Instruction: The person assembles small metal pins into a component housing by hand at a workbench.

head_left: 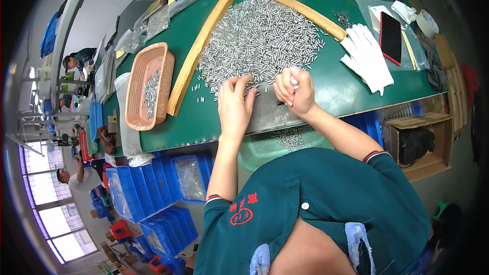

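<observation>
A wide heap of small shiny metal pins [260, 35] spreads over the green tabletop. At its near edge my left hand [235, 104] has its fingers apart, with the fingertips among the loose pins. Just to the right, my right hand [296, 93] is closed in a fist around something slim, with a white part showing at the thumb and a dark tip below. What that object is, I cannot make out. Beneath both hands lies a grey metal plate [272, 114] at the table's front edge.
Two wooden bars [196, 61] [300, 11] flank the heap. A pink basket [133, 91] holding pins stands left; a green basket [254, 150] with pins sits below the edge. White gloves [368, 58] and a phone [390, 38] lie right. Blue bins [153, 183] are stacked lower left.
</observation>
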Demonstrator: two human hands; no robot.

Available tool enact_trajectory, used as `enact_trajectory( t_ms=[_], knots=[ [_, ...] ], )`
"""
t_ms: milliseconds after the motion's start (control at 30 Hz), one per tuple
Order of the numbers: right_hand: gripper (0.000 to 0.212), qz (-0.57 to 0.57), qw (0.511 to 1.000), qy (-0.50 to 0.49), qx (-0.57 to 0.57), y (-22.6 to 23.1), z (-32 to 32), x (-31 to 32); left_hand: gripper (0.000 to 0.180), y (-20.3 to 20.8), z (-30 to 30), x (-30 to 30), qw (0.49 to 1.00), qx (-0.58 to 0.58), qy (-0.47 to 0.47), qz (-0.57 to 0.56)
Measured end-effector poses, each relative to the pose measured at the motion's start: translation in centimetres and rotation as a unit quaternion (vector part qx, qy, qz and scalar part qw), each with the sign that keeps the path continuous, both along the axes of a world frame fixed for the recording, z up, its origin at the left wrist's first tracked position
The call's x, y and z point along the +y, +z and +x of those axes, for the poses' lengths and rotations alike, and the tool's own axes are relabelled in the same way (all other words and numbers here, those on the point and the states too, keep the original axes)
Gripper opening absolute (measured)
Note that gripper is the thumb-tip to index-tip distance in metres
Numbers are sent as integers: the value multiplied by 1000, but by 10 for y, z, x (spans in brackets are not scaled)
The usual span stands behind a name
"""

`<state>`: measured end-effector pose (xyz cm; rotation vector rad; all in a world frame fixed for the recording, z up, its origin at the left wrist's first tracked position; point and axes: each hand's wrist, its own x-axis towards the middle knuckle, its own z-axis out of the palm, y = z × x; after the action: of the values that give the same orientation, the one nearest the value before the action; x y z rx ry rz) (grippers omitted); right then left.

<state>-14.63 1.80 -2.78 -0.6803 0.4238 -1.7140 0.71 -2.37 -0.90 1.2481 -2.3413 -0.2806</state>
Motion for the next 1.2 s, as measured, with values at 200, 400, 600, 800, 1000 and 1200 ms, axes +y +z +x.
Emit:
enact_trajectory(
  t_ms=[200, 400, 600, 800, 1000, 1200],
  knots=[
    [41, 1, 1000, 0, -10, -2, 2, -1, 49, -13, -24, -44, 991, -62, -51, -107],
    [42, 7, 1000, -8, -19, -2, 1, -1, 51, -6, -15, -37, 993, -42, -104, -48],
    [43, 7, 1000, -13, -12, 0, 1, -2, 50, -9, -5, -7, 991, -49, -114, -56],
    [43, 32, 999, -2, -33, 3, 0, -2, 54, -7, 5, 12, 992, -73, -105, -19],
    [44, 31, 998, 13, -44, 2, -1, -3, 63, -3, 18, 30, 991, -114, -70, 0],
    [44, 35, 997, 17, -65, 4, -3, -3, 78, -5, 30, 26, 987, -146, -61, 35]
  ],
)
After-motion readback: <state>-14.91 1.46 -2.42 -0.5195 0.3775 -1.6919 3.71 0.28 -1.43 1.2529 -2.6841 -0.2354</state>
